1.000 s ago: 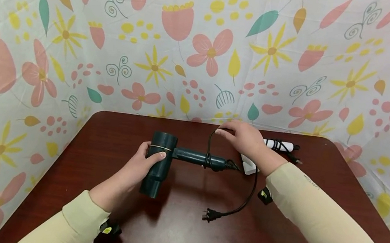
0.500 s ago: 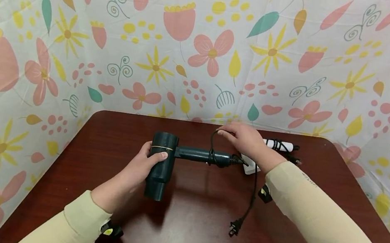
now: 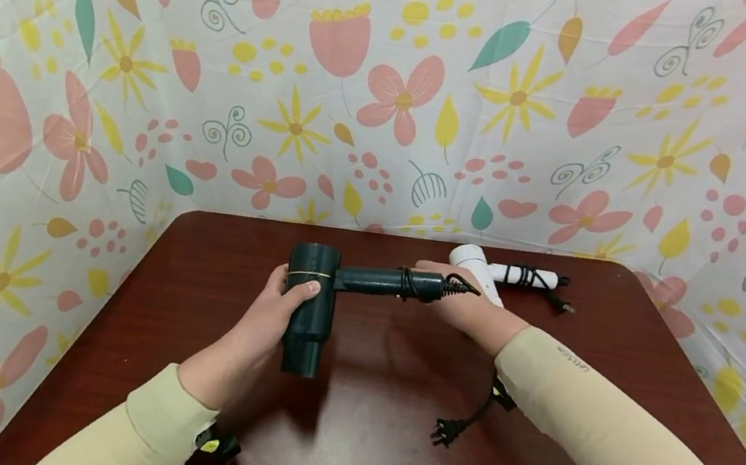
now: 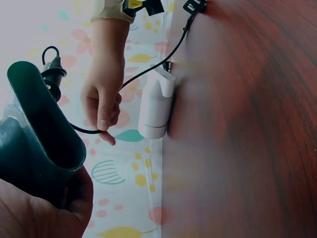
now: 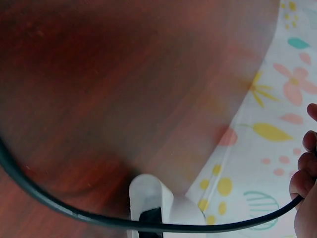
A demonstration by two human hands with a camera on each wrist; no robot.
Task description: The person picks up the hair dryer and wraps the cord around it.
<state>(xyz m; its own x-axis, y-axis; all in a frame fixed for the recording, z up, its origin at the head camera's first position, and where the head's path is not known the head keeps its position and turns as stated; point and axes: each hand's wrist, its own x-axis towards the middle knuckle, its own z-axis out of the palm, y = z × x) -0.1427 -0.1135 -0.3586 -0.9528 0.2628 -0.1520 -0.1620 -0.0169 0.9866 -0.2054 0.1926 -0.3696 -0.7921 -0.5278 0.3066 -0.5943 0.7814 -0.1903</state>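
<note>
My left hand (image 3: pixel 250 327) grips a dark green hair dryer (image 3: pixel 318 319) by its barrel, thumb across the near side. The handle points right, with black cord looped around it near its end. Behind that end, my right hand (image 3: pixel 473 312) is partly hidden in the head view. The left wrist view shows its thumb and fingers (image 4: pixel 103 123) pinching the cord (image 4: pixel 154 66). A two-pin plug (image 3: pixel 447 432) hangs from the cord below my right wrist. In the right wrist view the cord arcs across to my curled fingers (image 5: pixel 302 183).
A white hair dryer (image 3: pixel 469 257) lies at the back right of the brown table (image 3: pixel 224 258), partly behind my right hand. Black cord (image 3: pixel 524 276) is wound on its handle, with its plug (image 3: pixel 559 303) beside it. Flowered cloth (image 3: pixel 390 163) hangs around the table.
My right hand has moved down behind the green dryer's handle, carrying the cord around it. The handle has risen slightly. The plug has swung right, and more of the white dryer shows.
</note>
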